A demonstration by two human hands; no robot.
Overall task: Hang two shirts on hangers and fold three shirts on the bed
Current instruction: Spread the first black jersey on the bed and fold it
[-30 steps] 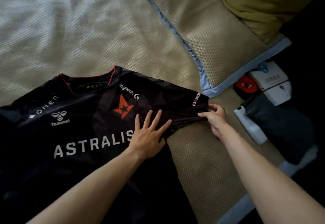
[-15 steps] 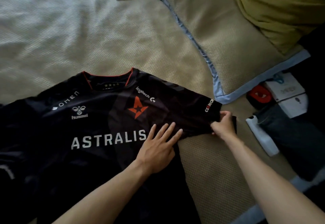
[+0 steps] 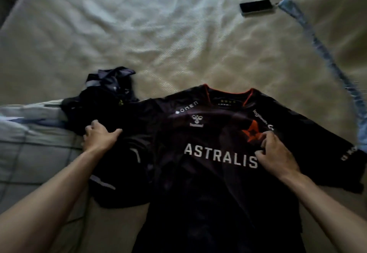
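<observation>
A: In the middle of the frame, our black Astralis jersey [image 3: 214,153] lies face up on the beige bed cover [image 3: 158,44], collar away from us.

B: Our left hand [image 3: 99,137] grips its left sleeve; the right hand [image 3: 276,153] presses the chest, fingers bent, pinching nothing we can see.

A: So the sleeve folds rightward, across the jersey's long axis.

B: A phone [image 3: 257,7] sits upper right, a dark crumpled garment [image 3: 111,87] beside the left hand.

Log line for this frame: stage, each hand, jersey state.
stage: spreading jersey on bed | left hand: grips sleeve | right hand: on chest, fingers curled | jersey: flat, face up, unfolded
</observation>
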